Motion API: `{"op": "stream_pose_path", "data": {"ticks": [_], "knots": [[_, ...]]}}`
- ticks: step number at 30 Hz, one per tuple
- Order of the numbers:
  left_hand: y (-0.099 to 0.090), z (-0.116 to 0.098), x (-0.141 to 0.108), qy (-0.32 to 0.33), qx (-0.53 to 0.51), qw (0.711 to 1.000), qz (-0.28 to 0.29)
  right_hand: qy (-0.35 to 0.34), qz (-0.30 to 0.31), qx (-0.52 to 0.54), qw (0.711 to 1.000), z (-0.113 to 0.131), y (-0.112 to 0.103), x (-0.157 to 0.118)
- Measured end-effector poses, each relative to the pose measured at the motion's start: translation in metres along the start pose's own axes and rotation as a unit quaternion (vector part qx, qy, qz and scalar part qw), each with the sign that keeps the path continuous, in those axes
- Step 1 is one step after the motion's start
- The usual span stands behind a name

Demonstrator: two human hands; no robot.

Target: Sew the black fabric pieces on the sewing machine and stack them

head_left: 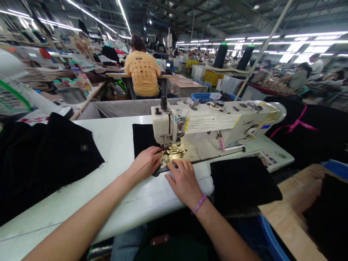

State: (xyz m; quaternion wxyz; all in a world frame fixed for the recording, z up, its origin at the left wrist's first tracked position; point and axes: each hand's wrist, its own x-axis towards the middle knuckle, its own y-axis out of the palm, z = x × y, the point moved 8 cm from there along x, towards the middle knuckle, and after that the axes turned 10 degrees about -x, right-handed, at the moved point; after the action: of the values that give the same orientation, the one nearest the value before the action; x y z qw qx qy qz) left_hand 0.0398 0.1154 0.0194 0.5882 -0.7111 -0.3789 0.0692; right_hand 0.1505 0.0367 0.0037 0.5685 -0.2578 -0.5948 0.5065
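The left hand [145, 164] is pressing flat on one black fabric piece [144, 137], which is lying on the white table [108, 143] and running under the presser foot [172, 152] of a single white industrial sewing machine [214, 121]. The right hand [185, 181] is resting just beside it, with its fingers reaching the dark edge of the cloth in front of the foot. The two hands are close together but not touching, both open and spread, neither clamped on anything. One pink beaded bracelet [199, 204] is circling the right wrist. Two more piles of black cloth are flanking the work: one larger pile [49, 159] is lying on the table to the left, and one folded pile [243, 183] is sitting at the table's near edge to the right. Two black thread cones [220, 55] are standing behind the machine, and a pink ribbon [295, 125] is lying across more black cloth [304, 137] to its right. Beyond the machine, one person in a yellow T-shirt [143, 72] is sitting with their back turned, near one blue basket [209, 97]. One steel basin [70, 95] is standing on a table farther left.
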Motion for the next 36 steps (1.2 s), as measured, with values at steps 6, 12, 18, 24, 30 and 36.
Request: {"op": "stream_pose_path", "data": {"ticks": [6, 12, 18, 24, 30, 36], "knots": [[0.003, 0.005, -0.006, -0.052, 0.010, 0.998, -0.017, -0.007, -0.018, 0.006, 1.000, 0.003, -0.001, -0.001], [0.009, 0.016, -0.018, -0.151, 0.035, 0.988, -0.019, -0.012, -0.038, 0.012, 0.999, 0.003, -0.001, -0.002], [-0.004, 0.007, -0.045, -0.203, 0.028, 0.979, -0.002, -0.013, -0.037, 0.012, 0.999, 0.003, -0.001, -0.003], [-0.066, 0.074, -0.059, -0.426, 0.084, 0.895, -0.101, -0.021, -0.058, 0.022, 0.998, 0.004, 0.000, -0.006], [-0.065, 0.121, -0.064, -0.535, 0.043, 0.835, -0.118, -0.056, -0.102, 0.013, 0.993, 0.002, 0.010, -0.016], [-0.105, 0.136, -0.080, -0.547, 0.045, 0.814, -0.192, -0.075, -0.123, 0.014, 0.989, -0.001, 0.017, -0.019]]}}
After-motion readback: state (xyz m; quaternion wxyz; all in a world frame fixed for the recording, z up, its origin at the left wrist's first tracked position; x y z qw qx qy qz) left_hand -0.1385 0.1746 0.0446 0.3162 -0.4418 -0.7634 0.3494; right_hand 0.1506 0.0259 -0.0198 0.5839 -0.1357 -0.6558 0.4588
